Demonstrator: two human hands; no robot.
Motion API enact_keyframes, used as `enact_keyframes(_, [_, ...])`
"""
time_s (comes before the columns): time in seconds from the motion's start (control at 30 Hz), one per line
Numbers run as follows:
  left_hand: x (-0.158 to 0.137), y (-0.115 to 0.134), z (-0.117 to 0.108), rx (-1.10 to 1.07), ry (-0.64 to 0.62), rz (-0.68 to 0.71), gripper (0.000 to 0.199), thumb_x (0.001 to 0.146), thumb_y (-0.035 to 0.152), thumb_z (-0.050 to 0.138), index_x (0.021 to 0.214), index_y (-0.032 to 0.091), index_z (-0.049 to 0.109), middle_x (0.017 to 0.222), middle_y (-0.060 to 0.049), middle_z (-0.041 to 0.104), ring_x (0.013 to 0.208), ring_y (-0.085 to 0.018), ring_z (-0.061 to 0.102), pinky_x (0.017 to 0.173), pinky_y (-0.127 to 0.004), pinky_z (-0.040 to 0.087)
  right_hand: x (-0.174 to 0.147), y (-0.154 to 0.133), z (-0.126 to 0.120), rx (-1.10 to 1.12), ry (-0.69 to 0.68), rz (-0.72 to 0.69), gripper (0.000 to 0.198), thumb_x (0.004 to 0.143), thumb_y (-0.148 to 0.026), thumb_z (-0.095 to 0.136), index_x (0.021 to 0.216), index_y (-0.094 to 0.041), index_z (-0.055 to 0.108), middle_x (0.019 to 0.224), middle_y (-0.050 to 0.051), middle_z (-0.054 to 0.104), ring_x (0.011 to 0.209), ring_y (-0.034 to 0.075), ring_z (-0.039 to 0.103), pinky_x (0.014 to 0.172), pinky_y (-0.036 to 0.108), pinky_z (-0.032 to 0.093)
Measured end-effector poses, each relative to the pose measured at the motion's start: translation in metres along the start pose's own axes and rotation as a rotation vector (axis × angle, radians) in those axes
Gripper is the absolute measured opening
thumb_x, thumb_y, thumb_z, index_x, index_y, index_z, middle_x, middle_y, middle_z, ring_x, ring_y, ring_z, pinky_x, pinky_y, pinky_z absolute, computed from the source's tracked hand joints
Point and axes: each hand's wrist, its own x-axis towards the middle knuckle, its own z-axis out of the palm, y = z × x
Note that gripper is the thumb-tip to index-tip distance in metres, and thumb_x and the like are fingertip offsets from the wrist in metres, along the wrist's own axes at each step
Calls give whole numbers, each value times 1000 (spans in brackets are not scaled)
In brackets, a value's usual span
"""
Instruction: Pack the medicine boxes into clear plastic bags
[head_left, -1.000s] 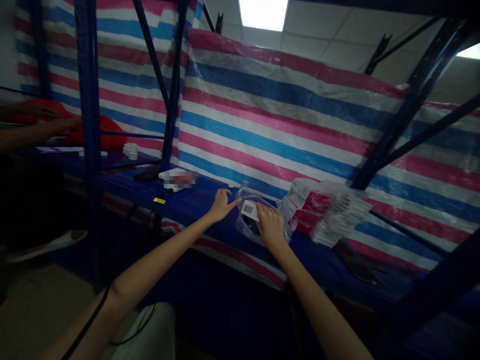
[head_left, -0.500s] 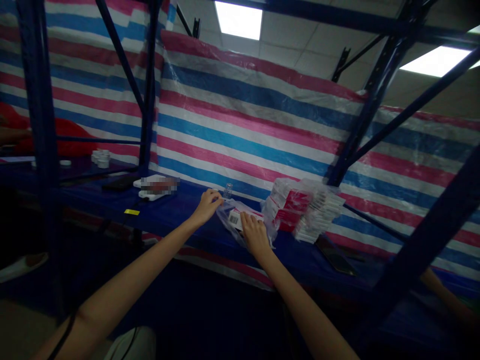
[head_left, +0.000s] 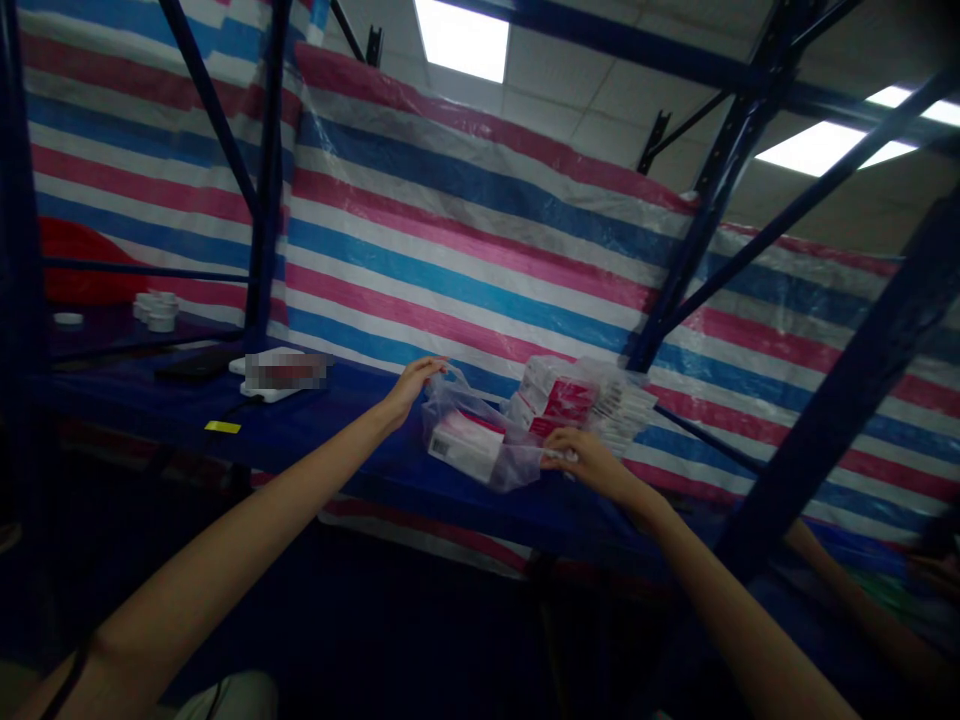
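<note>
White and pink barcoded box inside a crinkled, see-through bag

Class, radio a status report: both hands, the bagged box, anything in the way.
Left hand and right hand pinching plastic bag. White-and-pink box inside. Plastic-wrapped boxes close beyond right hand.

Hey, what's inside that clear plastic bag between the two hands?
Inside the plastic bag, a white-and-pink box shows through the film. Its underside and far side are hidden, so whether anything else lies beneath or behind it can't be told.
</note>
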Motion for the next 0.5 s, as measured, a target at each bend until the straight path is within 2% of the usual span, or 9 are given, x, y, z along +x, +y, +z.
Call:
enact_keyframes(0.1, [0, -5, 15, -97, -12, -14, 12, 76, 26, 52, 68, 17, 50, 102, -6, 63, 100, -18, 54, 87, -31, 37, 15, 11, 6, 647, 179, 150, 33, 70, -48, 61, 82, -17, 65, 92, 7, 65, 86, 20, 57, 78, 33, 43])
enact_keyframes(0.17, [-2, -5, 29, -144, -141, 14, 16, 77, 29, 53, 70, 17, 47, 95, -7, 64, 98, -17, 56, 89, -33, 37, 34, 8, 18, 962, 317, 195, 37, 68, -52, 60, 84, -19, 64, 98, 7, 64, 92, 21, 57, 81, 34, 43])
enact_keyframes(0.23, [-5, -3, 45, -78, -326, 82, 16, 77, 32, 54, 73, 17, 48, 93, -7, 64, 96, -18, 56, 90, -34, 37, 56, -3, 36, 1132, 433, 126, 39, 67, -50, 62, 94, -22, 61, 107, 5, 61, 101, 21, 54, 86, 35, 42])
enact_keyframes(0.33, [-5, 4, 64, 243, -501, 252, 16, 78, 31, 54, 87, 18, 56, 97, -6, 61, 95, -19, 54, 90, -36, 36, 87, -20, 62, 1101, 465, -26, 56, 60, -43, 69, 110, -25, 52, 118, 4, 55, 111, 21, 48, 94, 36, 38])
enact_keyframes(0.4, [-1, 10, 70, 515, -497, 347, 18, 81, 30, 50, 94, 22, 60, 102, -4, 59, 100, -21, 49, 94, -41, 32, 101, -25, 75, 1014, 479, -68, 59, 58, -40, 71, 111, -23, 51, 119, 5, 53, 113, 21, 47, 97, 35, 35])
enact_keyframes(0.5, [9, 14, 69, 786, -466, 369, 21, 82, 35, 48, 92, 26, 64, 109, -3, 54, 108, -25, 42, 98, -48, 24, 109, -19, 87, 940, 566, -35, 53, 64, -44, 65, 111, -22, 52, 119, 5, 53, 113, 21, 46, 96, 35, 35])
